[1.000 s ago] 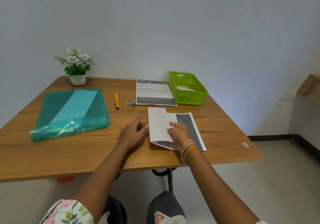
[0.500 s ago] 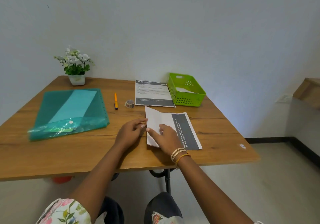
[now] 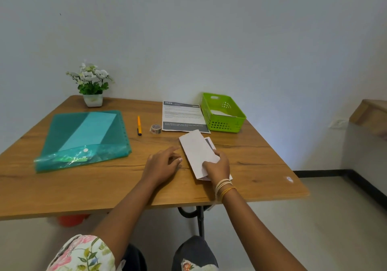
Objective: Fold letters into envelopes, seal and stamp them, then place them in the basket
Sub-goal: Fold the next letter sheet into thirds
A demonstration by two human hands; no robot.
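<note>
Since 0.5 s ago the letter (image 3: 195, 153) got its 2nd fold. Right hand (image 3: 216, 166) fingers grip it; left hand (image 3: 162, 163) flat, relaxed on counter (image 3: 104, 182). Envelope, seal, stamp still left; basket (image 3: 225, 113) at 1 o'clock w/ paper inside.

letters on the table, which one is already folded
The folded letter under the right hand, its blank back up. The other printed letter lies flat and unfolded beside the green basket.
</note>
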